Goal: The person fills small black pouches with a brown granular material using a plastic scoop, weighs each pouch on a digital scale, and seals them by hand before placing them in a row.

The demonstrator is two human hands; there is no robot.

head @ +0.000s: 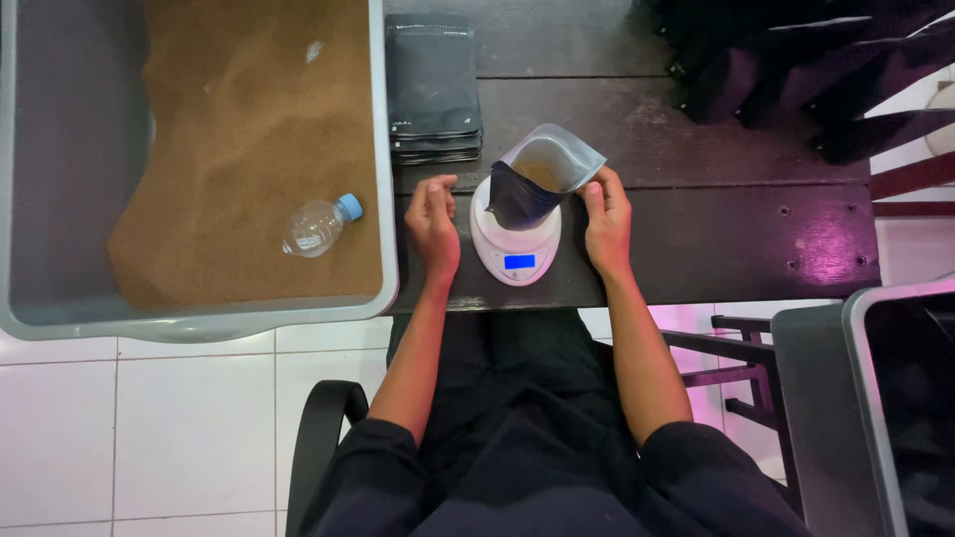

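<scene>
A dark stand-up pouch [537,179] with its mouth open stands on a small white round scale [514,244] with a lit blue display. Brown powder shows inside the pouch. My right hand [607,221] rests beside the scale, its fingertips touching the pouch's right edge. Left of the scale is my left hand [433,221], its fingers loosely curled, holding nothing and apart from the pouch.
A large grey tub [383,149] at left holds brown powder and a cut clear plastic bottle [318,226] with a blue cap. A stack of dark empty pouches [433,89] lies behind the scale on the dark wooden table [716,229]. Another grey bin [875,398] stands at lower right.
</scene>
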